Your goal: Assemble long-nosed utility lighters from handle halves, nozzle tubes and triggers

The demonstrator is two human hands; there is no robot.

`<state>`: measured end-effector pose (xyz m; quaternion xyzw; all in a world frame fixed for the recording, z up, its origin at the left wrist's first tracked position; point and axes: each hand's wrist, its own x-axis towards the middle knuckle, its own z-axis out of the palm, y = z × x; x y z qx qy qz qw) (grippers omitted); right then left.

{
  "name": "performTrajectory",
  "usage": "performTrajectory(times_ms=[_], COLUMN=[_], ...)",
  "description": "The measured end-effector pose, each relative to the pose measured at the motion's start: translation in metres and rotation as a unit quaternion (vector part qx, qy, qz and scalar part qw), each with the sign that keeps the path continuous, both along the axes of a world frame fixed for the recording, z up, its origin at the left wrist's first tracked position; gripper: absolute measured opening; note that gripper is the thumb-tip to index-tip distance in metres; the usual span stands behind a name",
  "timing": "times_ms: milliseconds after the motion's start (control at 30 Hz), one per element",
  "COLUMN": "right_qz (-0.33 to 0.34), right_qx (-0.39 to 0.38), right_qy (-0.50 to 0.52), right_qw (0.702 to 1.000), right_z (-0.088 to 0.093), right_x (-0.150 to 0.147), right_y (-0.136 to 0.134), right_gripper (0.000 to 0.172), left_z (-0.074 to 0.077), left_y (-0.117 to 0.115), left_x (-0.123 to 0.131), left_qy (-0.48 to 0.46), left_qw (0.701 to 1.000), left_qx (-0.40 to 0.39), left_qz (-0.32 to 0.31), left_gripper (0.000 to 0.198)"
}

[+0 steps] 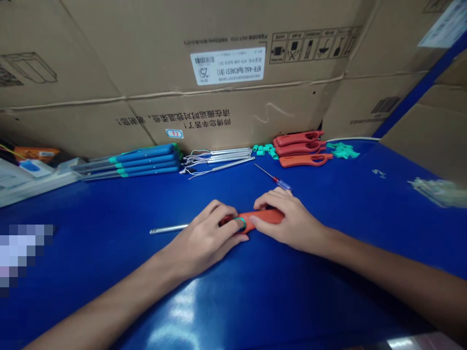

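An orange plastic handle (260, 217) lies on the blue table (109, 214) in the middle of the view, with a green ring (241, 221) at its left end and a thin metal rod (168, 228) sticking out to the left. My left hand (207, 236) is closed round the joint where the rod meets the handle, fingers pressed on the ring. My right hand (288, 218) grips the handle's right part from above. A small red-handled screwdriver (274, 178) rests just beyond my right hand.
Along the back stand cardboard boxes (233, 73). In front of them lie blue-sleeved rods (134, 160), bare metal rods with wires (222, 158), three orange handles (301, 148) and loose green rings (343, 150). A clear bag (438, 189) sits at the right.
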<state>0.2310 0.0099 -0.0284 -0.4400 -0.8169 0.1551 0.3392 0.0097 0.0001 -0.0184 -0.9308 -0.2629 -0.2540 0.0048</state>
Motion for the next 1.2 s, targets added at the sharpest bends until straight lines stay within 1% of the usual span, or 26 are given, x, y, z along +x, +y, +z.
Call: performTrajectory(times_ms=[100,200,367,433,500,533,600,667,733,833,967,1100,1200], right_qz=[0.009,0.015,0.047,0.025,-0.041,-0.078,-0.134,-0.166,-0.156,-0.148,-0.158,-0.155,-0.144], right_qx=[0.002,0.006,0.014,-0.001,-0.007,0.005,0.043,0.057,0.045,0.043,0.051,0.057,0.060], right_qy=[0.019,0.027,0.018,0.017,0.006,-0.026,-0.143,-0.283,-0.399,-0.439,-0.460,-0.468,-0.464], right_qw=[1.000,1.000,0.999,1.000,0.999,0.997,0.980,0.943,0.903,0.885,0.872,0.868,0.872], right_z=[0.001,0.001,0.002,0.008,0.021,0.029,0.046,0.061,0.070,0.069,0.057,0.051,0.050], right_x=[-0.001,-0.002,-0.004,0.000,0.007,0.011,0.019,0.022,0.019,0.005,-0.012,-0.015,-0.013], right_y=[0.001,0.000,-0.007,-0.002,0.015,0.028,0.060,0.092,0.117,0.133,0.133,0.133,0.135], right_gripper=[0.014,0.019,0.015,0.013,0.013,0.013,0.020,0.028,0.034,0.035,0.033,0.032,0.033], left_z=[0.002,0.001,-0.002,-0.002,-0.002,-0.002,-0.001,0.000,0.002,0.004,0.004,0.001,0.001], left_y=[0.001,0.001,0.000,0.000,0.000,-0.001,-0.003,-0.006,-0.009,-0.012,-0.013,-0.011,-0.010], left_x=[0.000,0.002,0.005,0.006,0.005,0.005,0.004,0.005,0.006,0.006,0.004,0.003,0.002], left_qy=[0.033,0.048,0.033,0.033,0.038,0.042,0.051,0.055,0.053,0.040,0.029,0.001,-0.017], left_qw=[0.998,0.996,0.995,0.995,0.996,0.996,0.997,0.997,0.998,0.999,0.999,1.000,0.999], left_qx=[0.049,0.070,0.090,0.091,0.084,0.077,0.059,0.044,0.035,0.019,0.005,-0.002,-0.011], left_qz=[-0.014,-0.019,-0.006,0.002,0.006,0.007,0.007,0.010,0.016,0.027,0.030,0.027,0.026], left_gripper=[0.013,0.012,0.015,0.016,0.015,0.014,0.012,0.012,0.013,0.016,0.016,0.015,0.014])
